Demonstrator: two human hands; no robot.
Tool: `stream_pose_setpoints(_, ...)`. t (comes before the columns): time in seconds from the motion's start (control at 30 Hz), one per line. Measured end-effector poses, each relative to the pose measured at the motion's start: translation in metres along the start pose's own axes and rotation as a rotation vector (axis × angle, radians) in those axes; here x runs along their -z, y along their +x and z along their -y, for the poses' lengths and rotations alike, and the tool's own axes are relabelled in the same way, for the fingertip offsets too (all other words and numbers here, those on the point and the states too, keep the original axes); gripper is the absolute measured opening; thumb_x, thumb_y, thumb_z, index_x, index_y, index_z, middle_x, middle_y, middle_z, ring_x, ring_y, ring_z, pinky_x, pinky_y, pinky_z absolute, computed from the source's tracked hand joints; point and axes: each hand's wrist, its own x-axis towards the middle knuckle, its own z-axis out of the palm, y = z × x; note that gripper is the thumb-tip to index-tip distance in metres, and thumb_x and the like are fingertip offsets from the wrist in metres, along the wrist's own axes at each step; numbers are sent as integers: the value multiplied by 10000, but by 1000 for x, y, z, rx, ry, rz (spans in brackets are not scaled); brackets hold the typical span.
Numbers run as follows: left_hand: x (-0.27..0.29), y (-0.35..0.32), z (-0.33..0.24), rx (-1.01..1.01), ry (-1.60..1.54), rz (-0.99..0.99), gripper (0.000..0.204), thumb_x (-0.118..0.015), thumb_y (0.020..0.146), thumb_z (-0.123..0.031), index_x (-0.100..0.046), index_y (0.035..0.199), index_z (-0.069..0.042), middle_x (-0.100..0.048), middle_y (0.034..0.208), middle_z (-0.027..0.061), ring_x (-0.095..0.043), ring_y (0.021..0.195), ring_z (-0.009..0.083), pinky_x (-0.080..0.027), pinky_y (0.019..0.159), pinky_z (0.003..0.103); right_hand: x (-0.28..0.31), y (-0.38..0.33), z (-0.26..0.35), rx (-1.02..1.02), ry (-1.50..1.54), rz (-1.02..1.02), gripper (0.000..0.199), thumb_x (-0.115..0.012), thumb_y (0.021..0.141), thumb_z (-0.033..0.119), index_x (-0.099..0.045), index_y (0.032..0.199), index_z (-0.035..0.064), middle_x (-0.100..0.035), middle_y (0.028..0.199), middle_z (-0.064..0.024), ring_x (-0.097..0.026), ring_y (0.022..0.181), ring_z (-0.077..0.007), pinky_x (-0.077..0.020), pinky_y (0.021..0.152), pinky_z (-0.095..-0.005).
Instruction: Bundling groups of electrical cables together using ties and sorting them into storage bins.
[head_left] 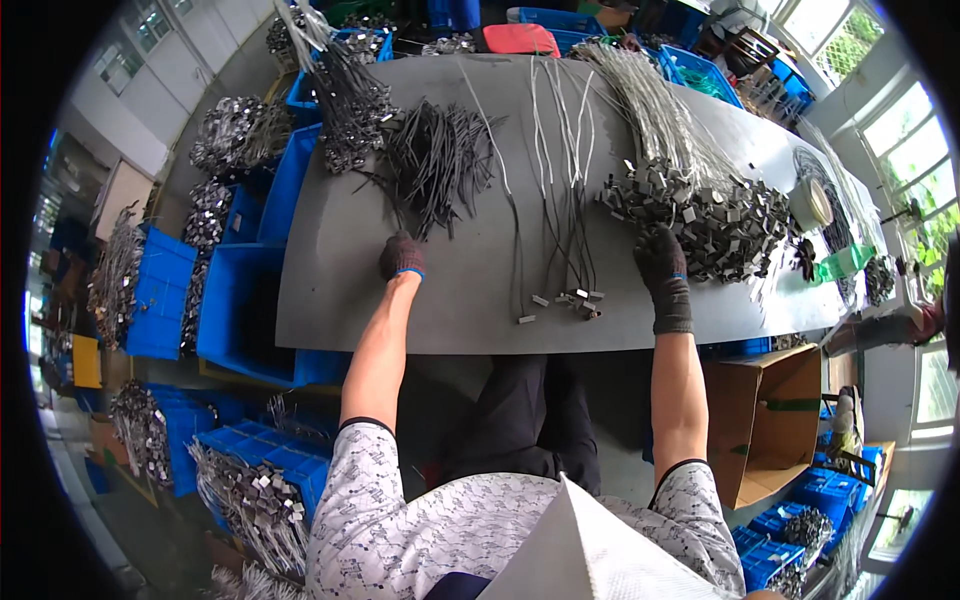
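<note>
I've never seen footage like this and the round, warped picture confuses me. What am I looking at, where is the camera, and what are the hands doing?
There is no machine here: a person wears a wide fisheye camera on the head, looking down, so straight edges bend near the rim. The forearms enter from below, both hands in dark knit gloves. The left hand rests at the near end of a bundle of dark cables on the grey table. The right hand reaches into a heap of small metal clips attached to pale wires. Between them lie a few thin cables with metal ends. A tape roll lies at the right, blue bins on the left. Whether either hand grips anything cannot be told.
</note>
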Motion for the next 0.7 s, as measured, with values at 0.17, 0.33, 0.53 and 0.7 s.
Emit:
stream_pose_setpoints(0.17,-32,20,23,-110,40,106,231,-564,874,-225,-708,993,-89,-699,1078,193,-685,977,394,-564,815,497,27,-95,-15,-566,369,-322,202,-627,872,145,-608,1058,67,-647,922,-105,-627,820,-237,-539,708,-382)
stream_pose_setpoints(0.33,-41,5,33,99,-472,619,121,-645,846,-207,-684,934,-134,-723,897,79,-691,786,205,-547,651,358,8,-291,-31,-311,-765,-630,364,-589,974,250,-585,1255,18,-659,1067,-157,-638,959,-247,-503,852,-349)
stream_pose_setpoints(0.53,17,-125,-44,211,-1458,848,94,-683,867,-184,-627,920,-130,-600,736,3,-588,661,108,-466,525,252,-20,-539,-42,-921,-1276,-336,190,-533,958,188,-577,956,3,-638,765,-221,-657,687,-373,-503,575,-450)
stream_pose_setpoints(0.7,-13,-270,-162,185,-1637,1181,114,-671,877,-133,-613,971,-105,-643,811,32,-638,698,142,-532,570,284,-49,-620,-53,-1297,-855,-671,215,-497,962,164,-636,1046,22,-665,736,-200,-691,641,-322,-523,515,-449)
